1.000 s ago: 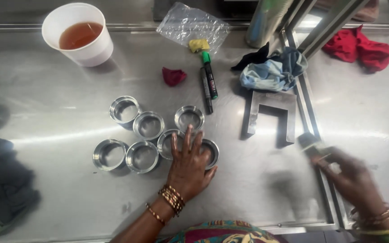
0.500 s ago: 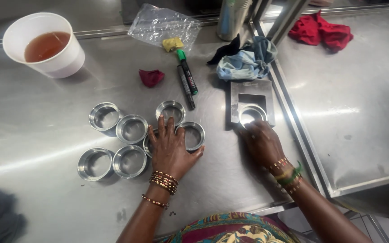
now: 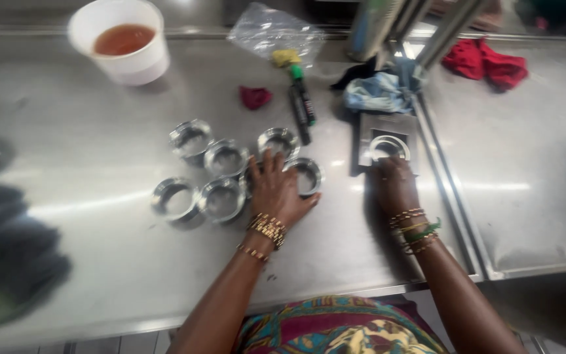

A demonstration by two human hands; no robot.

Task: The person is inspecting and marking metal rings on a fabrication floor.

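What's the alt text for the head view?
On a steel table, the left hand rests on a cluster of metal rings; the right hand touches one ring seated in a square fixture. A cup of brown liquid stands behind.

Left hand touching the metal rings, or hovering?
Touching. Head view shows the left hand lying flat on the cluster of metal rings, palm and fingers covering one, with no visible gap.
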